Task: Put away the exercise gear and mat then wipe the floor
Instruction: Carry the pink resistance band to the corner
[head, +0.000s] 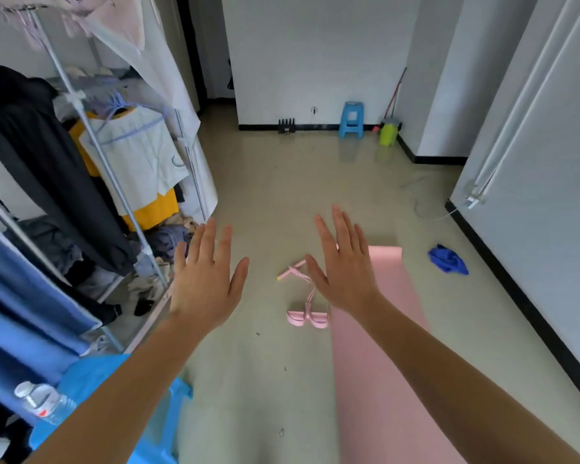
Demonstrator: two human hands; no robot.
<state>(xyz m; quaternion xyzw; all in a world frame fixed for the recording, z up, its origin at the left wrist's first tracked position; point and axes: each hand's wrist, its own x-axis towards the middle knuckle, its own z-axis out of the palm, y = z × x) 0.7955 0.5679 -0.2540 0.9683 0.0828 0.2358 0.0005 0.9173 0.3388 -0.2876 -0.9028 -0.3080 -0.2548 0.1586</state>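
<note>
**A:** From the head view, what are the hands doing?

**B:** Both are stretched out in front, backs up, with the fingers straight and spread wide. The left hand (203, 279) holds nothing, and neither does the right hand (344, 266).

**A:** Where's the gear?

**B:** The pink pedal puller (307, 306) lies on the floor (268, 195) mid-room, just beside the left edge of the pink mat (375, 363). Its long axis runs near to far. The foot loops are at the near end and the handle bar is at the far end, slanting across.

**A:** Which hand is closer to it?

**B:** The right, I'd say. Its thumb side overlaps the cords and one end of the bar in the picture. The left hand is well apart, over toward the clothes rack (91, 135). I can't tell how high either hand is above the floor.

**A:** And the mat?

**B:** It's unrolled flat and also runs near to far, to the right of the puller. The right forearm crosses above it.

**A:** So what's the next move?

**B:** Probably the right hand goes down and a little left, closing across the bar or the cords. The mat would then be rolled along its length. A blue cloth (447, 259) lies near the right wall, likely for the wiping.
</note>
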